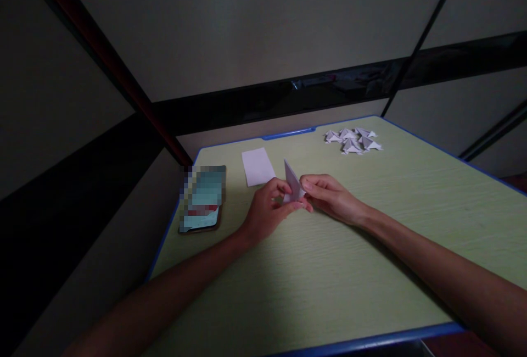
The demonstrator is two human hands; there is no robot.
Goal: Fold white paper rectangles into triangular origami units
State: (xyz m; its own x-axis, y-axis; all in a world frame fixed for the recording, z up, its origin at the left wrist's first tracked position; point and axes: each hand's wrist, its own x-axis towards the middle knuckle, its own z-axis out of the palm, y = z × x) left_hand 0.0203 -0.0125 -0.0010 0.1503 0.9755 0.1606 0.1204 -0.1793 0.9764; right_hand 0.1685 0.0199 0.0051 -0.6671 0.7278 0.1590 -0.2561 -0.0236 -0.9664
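Between my two hands, over the middle of the table, is a small piece of folded white paper (292, 178), with one flap standing up. My left hand (269, 206) grips its left and lower side, thumb toward me and fingers behind. From the right, my right hand (329, 195) pinches the paper's edge between thumb and fingers. The fingertips hide part of the folds. A flat white sheet of paper (257, 167) lies on the table just beyond my left hand.
Several folded white paper figures (351, 145) stand grouped at the far right of the table (411, 225). A phone (205, 197) with a lit, partly pixelated screen lies at the left edge. Blue trim rims the table, and a panelled wall (263, 27) rises behind it.
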